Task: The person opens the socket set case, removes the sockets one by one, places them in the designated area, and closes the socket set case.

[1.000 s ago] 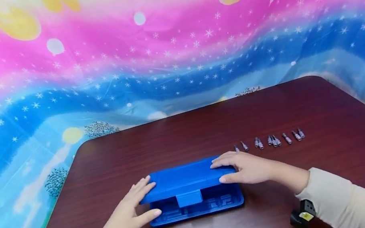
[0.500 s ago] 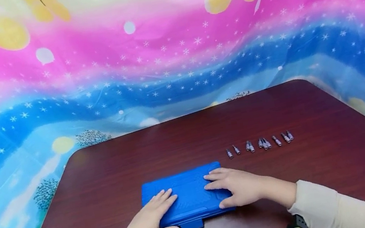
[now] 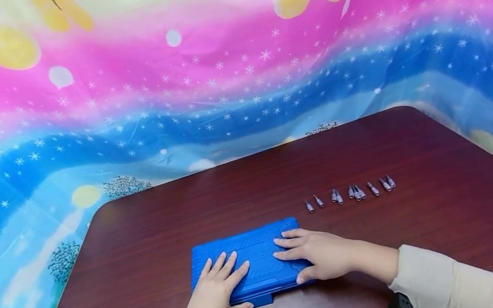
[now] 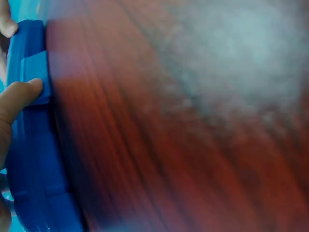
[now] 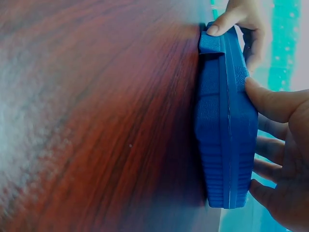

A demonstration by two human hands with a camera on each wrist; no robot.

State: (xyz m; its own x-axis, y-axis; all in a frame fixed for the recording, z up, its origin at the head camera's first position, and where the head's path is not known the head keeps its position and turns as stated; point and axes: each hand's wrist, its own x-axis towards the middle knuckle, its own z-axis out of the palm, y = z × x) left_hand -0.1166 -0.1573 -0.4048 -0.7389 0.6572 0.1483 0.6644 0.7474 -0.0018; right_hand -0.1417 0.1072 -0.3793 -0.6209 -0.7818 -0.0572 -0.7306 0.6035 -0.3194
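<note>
A blue plastic case (image 3: pixel 259 270) lies closed on the table, its lid down and its front latch (image 3: pixel 263 299) toward the person. My left hand (image 3: pixel 212 297) rests on the lid's left part with fingers spread. Its thumb lies on the latch, as the left wrist view also shows on the latch tab (image 4: pixel 38 67). On the lid's right part lies my right hand (image 3: pixel 323 253), fingers straight and spread. In the right wrist view the right thumb (image 5: pixel 270 101) touches the lid's front edge, and the case's seam (image 5: pixel 227 145) looks shut.
Several small metal driver bits (image 3: pixel 357 193) lie in a loose row on the table, behind and right of the case. The dark red wooden table (image 3: pixel 187 208) has its far edge against a colourful printed cloth (image 3: pixel 222 70).
The case lid, half raised a second ago, has come down flat under both hands. My left hand has shifted right, its thumb now on the latch.
</note>
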